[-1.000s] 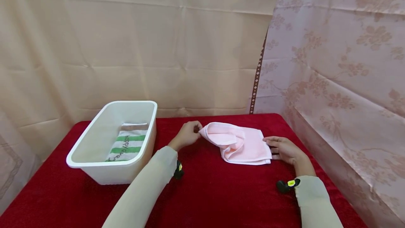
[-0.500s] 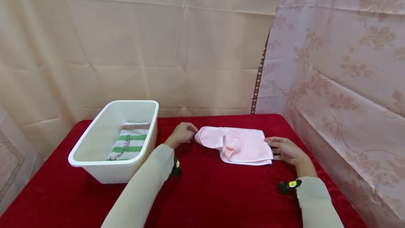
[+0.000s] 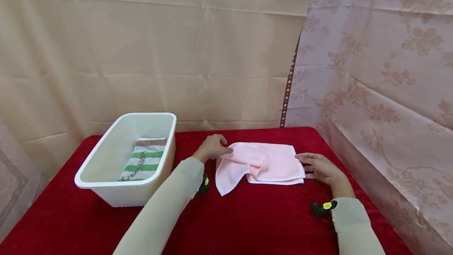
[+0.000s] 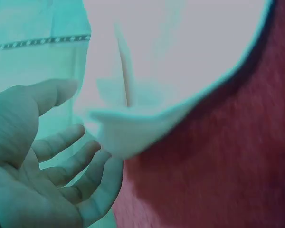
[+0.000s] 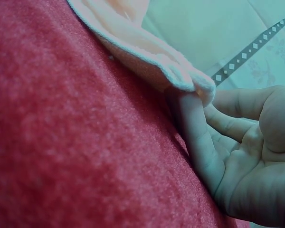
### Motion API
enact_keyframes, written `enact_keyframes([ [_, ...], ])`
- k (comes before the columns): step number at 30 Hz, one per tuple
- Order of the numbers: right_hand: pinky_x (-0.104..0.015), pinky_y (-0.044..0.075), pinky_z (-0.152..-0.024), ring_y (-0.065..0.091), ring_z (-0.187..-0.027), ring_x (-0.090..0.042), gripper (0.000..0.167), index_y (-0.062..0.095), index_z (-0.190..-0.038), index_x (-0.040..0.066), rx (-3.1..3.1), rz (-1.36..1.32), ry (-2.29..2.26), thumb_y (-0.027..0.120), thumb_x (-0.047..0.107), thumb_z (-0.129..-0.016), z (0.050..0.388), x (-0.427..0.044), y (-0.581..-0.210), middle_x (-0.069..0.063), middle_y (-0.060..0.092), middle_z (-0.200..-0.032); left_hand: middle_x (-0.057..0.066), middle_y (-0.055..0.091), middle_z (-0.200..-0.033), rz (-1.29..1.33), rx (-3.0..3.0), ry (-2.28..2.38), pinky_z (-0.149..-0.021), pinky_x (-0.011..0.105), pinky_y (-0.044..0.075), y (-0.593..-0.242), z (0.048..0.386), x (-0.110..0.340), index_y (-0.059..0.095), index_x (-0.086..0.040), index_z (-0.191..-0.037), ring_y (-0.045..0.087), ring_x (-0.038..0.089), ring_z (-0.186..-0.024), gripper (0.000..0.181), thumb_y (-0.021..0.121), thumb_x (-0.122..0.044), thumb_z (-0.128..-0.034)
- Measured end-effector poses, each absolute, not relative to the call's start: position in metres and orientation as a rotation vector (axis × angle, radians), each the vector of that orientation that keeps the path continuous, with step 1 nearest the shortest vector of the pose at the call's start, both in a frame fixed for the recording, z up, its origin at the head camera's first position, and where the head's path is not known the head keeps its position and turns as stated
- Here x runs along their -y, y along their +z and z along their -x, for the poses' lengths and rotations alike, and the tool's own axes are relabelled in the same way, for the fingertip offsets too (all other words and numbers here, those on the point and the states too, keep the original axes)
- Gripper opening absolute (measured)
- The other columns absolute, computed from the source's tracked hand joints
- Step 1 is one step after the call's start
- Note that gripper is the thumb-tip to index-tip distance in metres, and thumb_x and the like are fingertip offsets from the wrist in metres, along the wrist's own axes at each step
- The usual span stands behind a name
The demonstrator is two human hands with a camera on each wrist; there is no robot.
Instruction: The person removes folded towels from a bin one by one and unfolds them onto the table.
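Note:
A pale pink towel (image 3: 279, 162) with white edging lies partly folded on the red tablecloth. Its right part is flat, while the left part is rumpled, with a loose corner draped toward me. My left hand (image 3: 212, 147) is at the towel's far left edge, fingertips against or just beside it. In the left wrist view, the left thumb and fingers (image 4: 88, 185) stand apart with the towel's edge beside their tips. My right hand (image 3: 320, 167) holds the towel's right edge. In the right wrist view, that edge lies between thumb and fingers (image 5: 192, 121), tips partly hidden.
To the left stands a white plastic basin (image 3: 131, 198), a green-and-white striped towel (image 3: 141, 162) with lettering lying inside it. Behind the table hangs a beige curtain (image 3: 177, 50), and a pink floral curtain (image 3: 382, 70) borders the right side.
The pink towel's left corner, earlier in my left hand and then lying curled, now hangs open toward me. My left hand has moved slightly right over the edge. My right hand stays put.

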State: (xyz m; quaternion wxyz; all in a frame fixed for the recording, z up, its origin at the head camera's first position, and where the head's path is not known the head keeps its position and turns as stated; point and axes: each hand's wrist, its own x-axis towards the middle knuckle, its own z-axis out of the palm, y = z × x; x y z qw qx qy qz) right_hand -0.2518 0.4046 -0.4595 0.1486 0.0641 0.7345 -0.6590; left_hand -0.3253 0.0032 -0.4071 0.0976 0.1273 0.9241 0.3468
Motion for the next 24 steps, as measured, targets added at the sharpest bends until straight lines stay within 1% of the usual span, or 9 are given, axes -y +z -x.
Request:
enact_keyframes([
  [2,-0.045,0.060,-0.085,0.069,-0.098,-0.021,0.042,0.052,-0.144,-0.002,-2.118,-0.184,-1.889,0.051,0.021,-0.108,0.252,-0.404,-0.459,-0.002,0.068,-0.111,0.007,0.068,-0.108,-0.443,-2.800,0.892,-0.081,0.044,0.056,-0.406,0.324,-0.010,0.066,-0.008,-0.118,0.063,0.024,-0.091,0.043,0.081,-0.032,-0.0852],
  [4,-0.045,0.060,-0.085,0.069,-0.097,-0.022,0.042,0.051,-0.144,-0.003,-2.119,-0.192,-1.889,0.050,0.020,-0.108,0.251,-0.403,-0.458,-0.002,0.068,-0.111,0.005,0.067,-0.107,-0.476,-2.865,0.782,-0.084,0.046,0.054,-0.406,0.324,-0.018,0.068,-0.010,-0.114,0.061,0.022,-0.094,0.036,0.081,-0.026,-0.0849],
  [7,-0.045,0.060,-0.085,0.069,-0.097,-0.022,0.042,0.050,-0.144,-0.003,-2.117,-0.190,-1.887,0.049,0.019,-0.109,0.250,-0.402,-0.456,-0.002,0.068,-0.112,0.003,0.066,-0.102,-0.493,-2.937,0.697,-0.081,0.045,0.055,-0.408,0.325,-0.027,0.070,-0.013,-0.106,0.061,0.022,-0.090,0.020,0.075,-0.015,-0.0873],
  [9,-0.044,0.060,-0.084,0.069,-0.097,-0.022,0.041,0.051,-0.144,-0.003,-2.110,-0.194,-1.894,0.049,0.019,-0.109,0.249,-0.402,-0.455,-0.002,0.068,-0.111,0.003,0.066,-0.098,-0.491,-2.960,0.711,-0.077,0.042,0.056,-0.409,0.325,-0.031,0.070,-0.013,-0.102,0.060,0.021,-0.086,0.014,0.071,-0.009,-0.0885],
  [13,-0.044,0.060,-0.084,0.069,-0.097,-0.020,0.043,0.050,-0.144,-0.005,-2.101,-0.165,-1.899,0.049,0.019,-0.109,0.249,-0.400,-0.454,-0.001,0.068,-0.111,0.004,0.066,-0.093,-0.498,-2.950,0.830,-0.070,0.036,0.056,-0.408,0.324,-0.026,0.071,-0.011,-0.099,0.061,0.021,-0.080,0.013,0.067,-0.002,-0.0894],
  [17,-0.044,0.060,-0.084,0.069,-0.097,-0.020,0.044,0.048,-0.145,-0.006,-2.102,-0.152,-1.900,0.049,0.019,-0.108,0.249,-0.400,-0.455,0.000,0.068,-0.111,0.005,0.066,-0.090,-0.543,-2.915,0.918,-0.067,0.032,0.055,-0.407,0.323,-0.017,0.071,-0.008,-0.100,0.061,0.021,-0.078,0.015,0.065,0.001,-0.0900],
  [20,-0.044,0.060,-0.085,0.069,-0.098,-0.020,0.043,0.050,-0.144,-0.004,-2.102,-0.146,-1.896,0.049,0.020,-0.109,0.249,-0.400,-0.457,0.000,0.068,-0.112,0.006,0.067,-0.085,-0.607,-2.930,0.973,-0.068,0.032,0.054,-0.408,0.324,-0.007,0.072,-0.006,-0.095,0.060,0.020,-0.076,0.015,0.062,0.003,-0.0882],
  [24,-0.044,0.060,-0.085,0.069,-0.098,-0.021,0.041,0.053,-0.143,-0.001,-2.119,-0.167,-1.892,0.050,0.021,-0.108,0.249,-0.402,-0.459,0.000,0.068,-0.112,0.006,0.068,-0.079,-0.648,-2.961,1.107,-0.067,0.034,0.053,-0.410,0.326,0.008,0.072,-0.004,-0.085,0.059,0.020,-0.073,0.015,0.060,0.006,-0.0826],
])
